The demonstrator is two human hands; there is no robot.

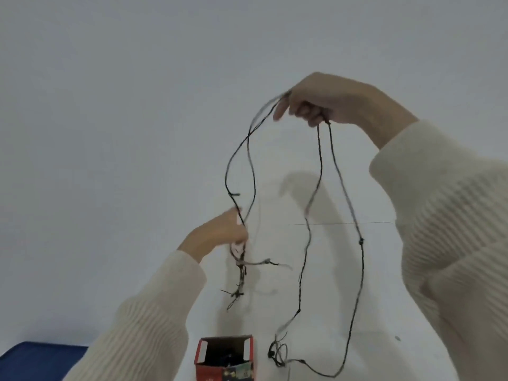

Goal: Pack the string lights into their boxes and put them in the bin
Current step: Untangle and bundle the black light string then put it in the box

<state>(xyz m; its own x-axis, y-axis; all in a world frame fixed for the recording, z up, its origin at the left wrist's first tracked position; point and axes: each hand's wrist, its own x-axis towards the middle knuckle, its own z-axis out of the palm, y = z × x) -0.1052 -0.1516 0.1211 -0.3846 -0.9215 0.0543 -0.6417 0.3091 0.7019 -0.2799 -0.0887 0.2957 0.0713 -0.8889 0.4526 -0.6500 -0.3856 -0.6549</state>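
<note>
Dark wire of the string lights [361,240] loops from the right hand [324,103], fingers curled round it at upper right, down to the left hand [220,229], pinching a bunch at centre. Packing looks barely begun: this strand hangs outside the open red box [224,356] at the bottom edge.

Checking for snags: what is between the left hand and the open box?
Head view: a knotted tail of the string lights hangs below the left hand, then bare white surface down to the box.
</note>
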